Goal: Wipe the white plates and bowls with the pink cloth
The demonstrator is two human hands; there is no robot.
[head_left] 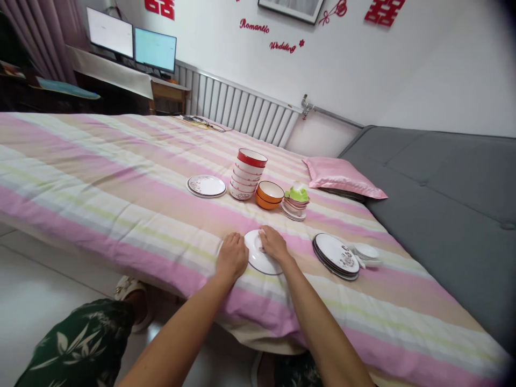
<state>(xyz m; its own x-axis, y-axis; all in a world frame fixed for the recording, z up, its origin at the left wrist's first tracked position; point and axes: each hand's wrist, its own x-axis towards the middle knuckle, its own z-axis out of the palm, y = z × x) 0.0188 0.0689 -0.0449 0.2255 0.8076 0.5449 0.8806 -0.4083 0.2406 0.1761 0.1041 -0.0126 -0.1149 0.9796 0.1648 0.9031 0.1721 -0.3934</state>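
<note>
A white plate (258, 262) with a thin dark rim lies on the striped bedspread near the bed's front edge. At its left rim is my left hand (234, 255), fingers curled down; a sliver of white edge shows beyond that hand. Over the plate's upper right part rests my right hand (274, 244), its fingers bent and closed. What is under those fingers is hidden, apart from a bit of dark pattern on the plate. Behind the hands stand a tall stack of white bowls with a red one on top (246, 174) and orange bowls (269, 195).
Flat patterned plates (207, 185) lie left of the bowls. Small saucers topped by a green dish (297, 194) stand right of them. Dark-rimmed stacked plates (334, 253) and white spoons or small dishes (366, 252) lie farther right. Beyond are a pink pillow (342, 176) and grey headboard (443, 204).
</note>
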